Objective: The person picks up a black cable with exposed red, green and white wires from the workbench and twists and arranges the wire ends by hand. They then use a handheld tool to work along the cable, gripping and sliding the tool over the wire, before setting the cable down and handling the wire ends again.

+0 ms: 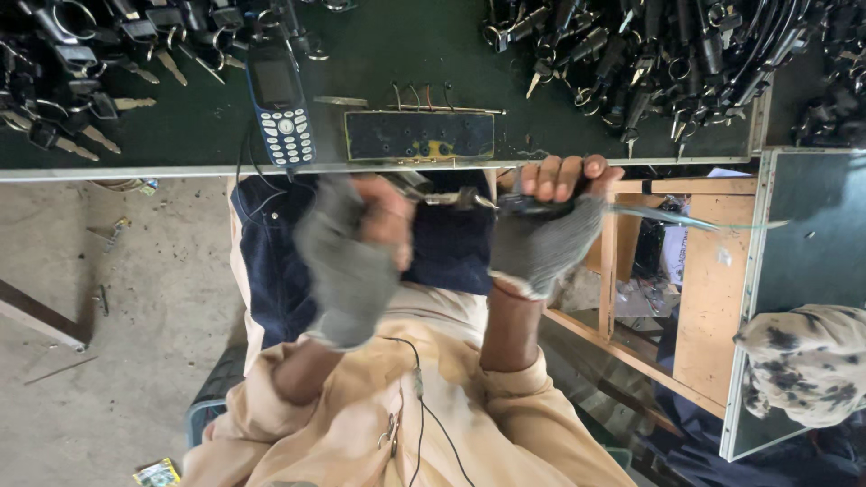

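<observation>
Both hands work just below the edge of a dark green bench (379, 54), each in a grey fingerless knit glove. The left hand (356, 243) is blurred with motion; its fingers are curled shut around the handle end of a small metal tool (442, 194), though the blur hides exactly how the grip sits. The right hand (550, 221) is closed into a fist, bare fingertips (564, 176) folded over a slim dark piece that meets the tool's tip between the two hands; what that piece is cannot be told. A thin greenish strip (686, 219) runs outward from the right fist, away from the left hand.

Just above the hands, on the bench, lies a dark rectangular block (419, 135) with small holes and yellow marks, and thin wires stand along its far edge. Up and to the outer side of the left hand rests a blue keypad phone (281, 104), its cable hanging over the bench edge. Heaps of black-headed keys (81, 72) lie farther off on the bench beyond the left hand, and another heap of keys and rings (649, 63) lies beyond the right hand. Past the right hand stands a wooden frame (713, 298).
</observation>
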A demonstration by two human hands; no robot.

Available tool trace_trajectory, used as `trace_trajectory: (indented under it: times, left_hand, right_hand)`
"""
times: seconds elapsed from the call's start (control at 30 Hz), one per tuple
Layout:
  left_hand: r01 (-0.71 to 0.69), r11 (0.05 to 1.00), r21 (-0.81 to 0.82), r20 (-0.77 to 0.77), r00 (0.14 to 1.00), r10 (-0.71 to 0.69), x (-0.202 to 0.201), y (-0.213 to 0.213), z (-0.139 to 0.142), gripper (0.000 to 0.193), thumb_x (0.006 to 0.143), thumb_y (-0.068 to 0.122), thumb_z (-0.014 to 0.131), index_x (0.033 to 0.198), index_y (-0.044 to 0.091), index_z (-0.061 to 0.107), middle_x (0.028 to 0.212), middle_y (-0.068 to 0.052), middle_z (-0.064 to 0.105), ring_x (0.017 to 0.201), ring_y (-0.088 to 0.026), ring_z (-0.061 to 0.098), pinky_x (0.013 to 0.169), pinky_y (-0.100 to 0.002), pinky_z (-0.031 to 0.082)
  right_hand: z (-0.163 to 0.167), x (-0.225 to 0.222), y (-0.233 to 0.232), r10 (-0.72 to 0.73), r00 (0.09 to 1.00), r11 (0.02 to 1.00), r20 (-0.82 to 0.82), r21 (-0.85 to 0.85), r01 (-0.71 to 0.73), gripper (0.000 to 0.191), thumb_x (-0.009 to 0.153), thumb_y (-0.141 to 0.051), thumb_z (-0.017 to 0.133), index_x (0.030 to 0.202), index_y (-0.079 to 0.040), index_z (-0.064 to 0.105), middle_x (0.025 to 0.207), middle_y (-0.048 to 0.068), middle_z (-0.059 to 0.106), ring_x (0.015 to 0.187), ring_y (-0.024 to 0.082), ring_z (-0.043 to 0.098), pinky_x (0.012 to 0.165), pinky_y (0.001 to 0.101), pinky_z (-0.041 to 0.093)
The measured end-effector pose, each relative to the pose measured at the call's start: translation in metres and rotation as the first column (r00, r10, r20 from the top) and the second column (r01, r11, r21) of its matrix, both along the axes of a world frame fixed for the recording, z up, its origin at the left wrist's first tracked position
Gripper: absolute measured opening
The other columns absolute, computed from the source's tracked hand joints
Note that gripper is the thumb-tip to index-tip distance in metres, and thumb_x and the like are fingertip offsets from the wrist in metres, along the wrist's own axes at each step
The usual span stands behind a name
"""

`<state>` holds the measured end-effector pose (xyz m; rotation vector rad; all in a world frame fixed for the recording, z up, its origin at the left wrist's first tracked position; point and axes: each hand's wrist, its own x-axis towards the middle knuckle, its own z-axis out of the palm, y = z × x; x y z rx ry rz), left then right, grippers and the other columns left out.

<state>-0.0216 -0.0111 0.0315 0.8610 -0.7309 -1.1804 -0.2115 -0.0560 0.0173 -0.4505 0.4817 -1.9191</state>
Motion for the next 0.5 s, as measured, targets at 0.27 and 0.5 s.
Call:
trace_trajectory:
  times: [0.27, 0.5]
  left_hand:
    - [-0.107, 0.990, -0.093, -0.670, 0.742, 0.018, 0.144, 0.029, -0.017, 0.017, 0.115, 0.019, 0.066, 0.117, 0.004, 0.059, 0.086, -0.006, 0.061, 0.061, -0.010, 0.056, 0.056, -0.026, 0.045]
    - [-0.391, 0.888, -0.241, -0.407, 0.872, 0.273, 0.154, 0.044, -0.016, 0.025, 0.115, 0.022, 0.066, 0.128, 0.005, 0.054, 0.087, -0.007, 0.061, 0.066, -0.012, 0.059, 0.060, -0.027, 0.048]
  right_hand:
    - [0.019, -0.067, 0.007, -0.043, 0.970, 0.999, 0.240, 0.032, 0.037, 0.025, 0.113, -0.025, 0.042, 0.103, -0.007, 0.056, 0.070, -0.002, 0.048, 0.065, 0.010, 0.048, 0.067, 0.0263, 0.046]
    - [0.035, -0.093, -0.010, -0.390, 0.806, 0.904, -0.446, -0.350, 0.244, 0.026, 0.117, -0.033, 0.052, 0.107, -0.011, 0.060, 0.074, 0.003, 0.052, 0.064, 0.012, 0.052, 0.062, 0.0284, 0.047]
